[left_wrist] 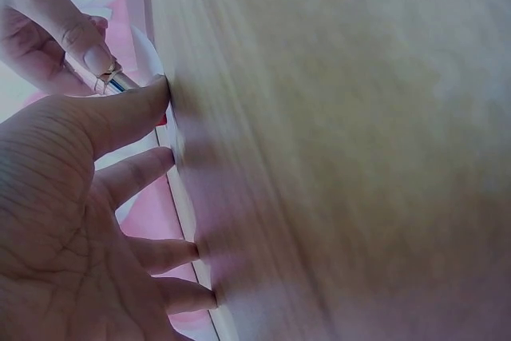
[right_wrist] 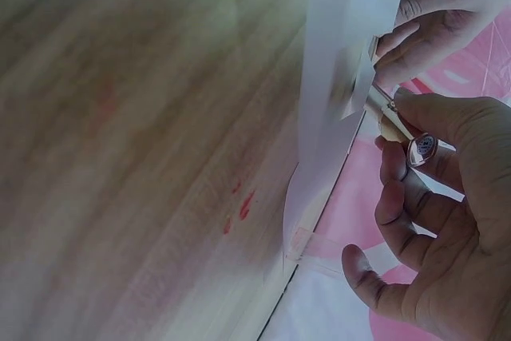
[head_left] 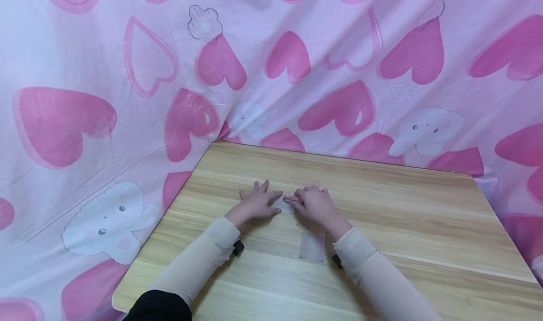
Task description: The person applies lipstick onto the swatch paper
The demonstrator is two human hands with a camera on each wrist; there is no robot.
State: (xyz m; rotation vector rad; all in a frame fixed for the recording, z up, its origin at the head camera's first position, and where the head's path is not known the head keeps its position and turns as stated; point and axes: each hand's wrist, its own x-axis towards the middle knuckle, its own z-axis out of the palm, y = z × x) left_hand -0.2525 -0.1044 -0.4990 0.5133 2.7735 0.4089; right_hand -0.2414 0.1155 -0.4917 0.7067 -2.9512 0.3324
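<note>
My right hand [head_left: 316,204] pinches a slim, shiny tube that looks like a lipstick [head_left: 291,198] between thumb and fingers. The lipstick's round labelled end [right_wrist: 423,148] faces the right wrist camera, and it tilts down toward a thin white sheet [head_left: 283,206]. In the left wrist view a speck of red [left_wrist: 163,120] shows beside my left thumb. My left hand [head_left: 258,203] lies with fingers spread, its fingertips touching the table around the sheet; the thumb is nearest the lipstick. What exactly the lipstick's tip touches is hidden.
Another pale strip [head_left: 312,244] lies on the wooden table [head_left: 403,208] nearer my body. Small red smears [right_wrist: 244,205] mark the tabletop. Beyond my right hand is a clear, pinkish cap-like piece [head_left: 316,183]. Pink heart-print cloth [head_left: 288,57] hangs along the table's back and left edges.
</note>
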